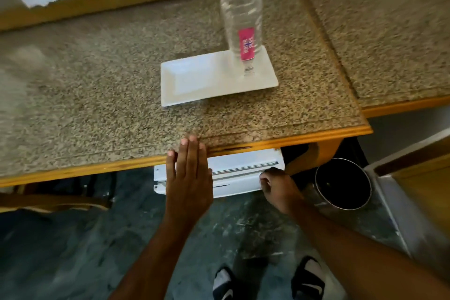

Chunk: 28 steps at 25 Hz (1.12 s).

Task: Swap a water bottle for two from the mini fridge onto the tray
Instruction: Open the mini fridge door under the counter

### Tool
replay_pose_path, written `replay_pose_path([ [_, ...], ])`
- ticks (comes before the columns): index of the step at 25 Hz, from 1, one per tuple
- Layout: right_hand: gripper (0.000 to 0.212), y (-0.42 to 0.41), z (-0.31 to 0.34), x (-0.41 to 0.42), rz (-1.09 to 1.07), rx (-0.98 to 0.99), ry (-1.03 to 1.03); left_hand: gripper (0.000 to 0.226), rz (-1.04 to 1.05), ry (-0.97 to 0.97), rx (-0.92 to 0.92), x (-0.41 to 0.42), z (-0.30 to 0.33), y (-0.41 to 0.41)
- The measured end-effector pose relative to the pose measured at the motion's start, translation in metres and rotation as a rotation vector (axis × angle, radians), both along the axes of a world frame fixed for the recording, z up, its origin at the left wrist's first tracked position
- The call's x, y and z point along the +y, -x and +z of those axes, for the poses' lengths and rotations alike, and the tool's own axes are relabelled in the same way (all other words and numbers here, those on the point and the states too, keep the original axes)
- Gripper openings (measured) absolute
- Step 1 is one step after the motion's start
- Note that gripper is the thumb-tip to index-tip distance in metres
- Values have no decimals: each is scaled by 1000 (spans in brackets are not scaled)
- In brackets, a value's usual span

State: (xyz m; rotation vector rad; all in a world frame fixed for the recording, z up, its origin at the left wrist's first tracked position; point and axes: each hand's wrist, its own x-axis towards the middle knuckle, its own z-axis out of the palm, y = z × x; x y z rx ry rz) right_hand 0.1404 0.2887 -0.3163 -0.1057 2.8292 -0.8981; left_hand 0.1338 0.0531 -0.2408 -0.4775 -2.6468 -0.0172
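A clear water bottle (242, 19) with a pink cap and pink label stands upright on the right part of a white rectangular tray (194, 80) on the speckled counter. Below the counter's wooden front edge, the white top of the mini fridge (239, 165) sticks out. My left hand (188, 178) is flat with fingers straight, its fingertips resting over the counter edge, holding nothing. My right hand (277, 186) is curled at the right corner of the fridge's top; whether it grips the door edge I cannot tell.
A round dark bin (343, 184) stands on the floor to the right of the fridge. A second speckled counter (389, 31) adjoins on the right. A white box-like object (414, 202) stands at the far right. My feet in black-and-white shoes (267, 280) are on the dark floor.
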Motion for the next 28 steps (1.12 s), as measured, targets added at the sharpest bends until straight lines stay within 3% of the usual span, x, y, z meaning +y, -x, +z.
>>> replay_pose_path([
  [3, 13, 13, -13, -43, 58, 26, -13, 69, -85, 55, -27, -40, -51, -12],
  [5, 18, 18, -28, -66, 115, 30, -80, 70, -85, 96, -190, -58, -83, -20],
  [10, 23, 32, -60, -97, 235, 65, -244, 62, 199, 47, -675, -91, -142, -13],
  [12, 27, 34, -72, -105, 261, 56, -300, 63, 268, 26, -778, -102, -164, -2],
  [16, 42, 30, -94, -114, 309, 124, -391, 63, 204, 40, -779, -111, -191, 19],
  [22, 53, 34, -123, -120, 244, 38, -453, 64, 260, 80, -712, -109, -216, 9],
  [28, 59, 39, -128, -115, 339, 32, -535, 63, 260, 44, -653, -113, -221, 7],
])
